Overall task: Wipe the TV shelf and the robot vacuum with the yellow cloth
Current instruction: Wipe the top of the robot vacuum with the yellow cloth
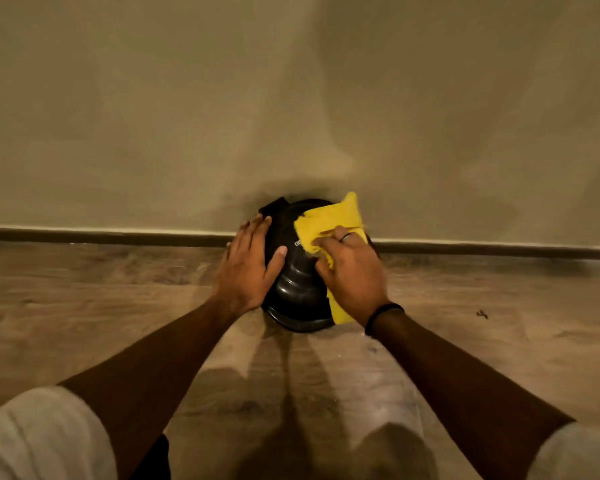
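Head view: The round, glossy black plastic robot vacuum point(297, 289) sits on the wood-grain plank floor point(118, 289), with its far edge against the dark baseboard point(101, 235) at the foot of the plain beige wall point(291, 98). A small black rectangular part point(274, 206) shows at the unit's far left edge, next to the wall.

The left hand point(246, 268) lies flat on the left side of the vacuum's top. Its fingers are extended and held close together, the thumb is spread toward the centre of the unit, and nothing is gripped.

The right hand point(352, 271) presses the yellow, folded microfibre cloth point(329, 220) onto the right side of the vacuum's top. Its fingers are curled down over the cloth and pinch the fabric against the shell. One finger carries a ring point(345, 236), and the wrist carries a dark band point(383, 315). The cloth extends beyond the fingertips toward the wall, and a further strip shows below the palm at the unit's near right edge.

Both forearms are bare; light-coloured rolled sleeves point(42, 441) appear at the lower corners. The TV shelf is out of frame.
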A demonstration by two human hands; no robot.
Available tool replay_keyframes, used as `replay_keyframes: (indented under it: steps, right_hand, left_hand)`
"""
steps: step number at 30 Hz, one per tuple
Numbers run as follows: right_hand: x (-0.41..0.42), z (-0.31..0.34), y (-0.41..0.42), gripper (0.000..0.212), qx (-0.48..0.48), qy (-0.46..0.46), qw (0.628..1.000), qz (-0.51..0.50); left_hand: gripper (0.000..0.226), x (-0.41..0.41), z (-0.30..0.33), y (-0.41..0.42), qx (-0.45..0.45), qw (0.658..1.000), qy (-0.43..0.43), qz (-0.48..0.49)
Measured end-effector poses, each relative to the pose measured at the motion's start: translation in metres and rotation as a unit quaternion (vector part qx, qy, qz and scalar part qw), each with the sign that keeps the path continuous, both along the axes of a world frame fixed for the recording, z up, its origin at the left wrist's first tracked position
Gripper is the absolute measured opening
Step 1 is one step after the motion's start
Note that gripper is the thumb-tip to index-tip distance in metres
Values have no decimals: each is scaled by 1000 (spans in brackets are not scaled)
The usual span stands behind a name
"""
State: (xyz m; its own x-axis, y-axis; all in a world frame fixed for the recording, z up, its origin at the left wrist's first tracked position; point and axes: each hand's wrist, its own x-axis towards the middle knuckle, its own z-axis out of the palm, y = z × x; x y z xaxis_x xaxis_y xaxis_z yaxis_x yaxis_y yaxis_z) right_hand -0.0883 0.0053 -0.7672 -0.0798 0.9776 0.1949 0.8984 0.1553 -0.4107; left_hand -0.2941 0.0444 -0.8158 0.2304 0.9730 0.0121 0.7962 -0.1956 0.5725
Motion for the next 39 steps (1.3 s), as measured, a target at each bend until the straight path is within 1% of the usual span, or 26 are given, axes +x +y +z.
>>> replay_keyframes:
  steps: [2,3,5,7,10,11,13,16,18,20,23,25,28,29,31,34,37,39]
  right_hand:
    - [7,0,-6,26,8,-31,997,75]
    - [16,1,-9,26,12,-34,996,86]
    - [34,3,-9,25,12,-27,998,64]
    - [42,6,1,25,-5,-21,1000,12]
    - [18,10,20,28,-17,-18,999,-27]
    - [8,11,20,28,-13,-14,1000,-16]
    - [-5,11,13,27,-10,-23,999,35]
    - [7,16,-5,29,-26,-54,994,97]
    - [23,21,-3,29,-32,-53,994,89]
    - [28,21,10,26,-30,-50,997,51]
    - [1,19,24,27,-35,-45,998,15]
    - [-15,16,16,28,-39,-53,997,47]
    - [0,17,-3,30,-39,-88,989,108]
    - [9,20,-3,30,-44,-94,989,110]
    - [21,22,5,31,-51,-97,991,80]
    - [4,23,24,29,-44,-86,995,22]
    - [-21,17,19,29,-46,-85,994,42]
    - [-13,16,8,31,-48,-108,990,71]
  left_hand:
    - [71,0,-1,0,7,1000,-2,-3]
    - [71,-1,-1,1,6,1000,-5,-4]
    - [69,0,0,1,-2,1000,-10,-3]
    - [68,2,1,-3,-9,1000,-10,-2]
    - [69,2,0,-4,-10,1000,-9,9]
    - [69,1,0,-3,-6,1000,-11,12]
    - [69,1,0,-2,1,1000,-15,14]
    - [66,2,2,-1,-3,1000,-20,7]
    - [67,2,4,-2,-8,1000,-22,7]
    - [68,2,4,-2,-14,1000,-21,3]
    - [69,0,3,-2,-15,1000,-20,7]
    - [69,0,1,-2,-7,1000,-20,11]
    - [66,1,0,-1,-3,1000,-19,10]
    - [66,1,1,-2,-5,1000,-20,13]
    - [68,3,2,-2,-10,1000,-19,15]
    - [69,2,2,-1,-11,1000,-16,19]
    - [67,-1,0,0,-5,1000,-18,18]
    - [66,-1,-1,0,-4,1000,-13,12]
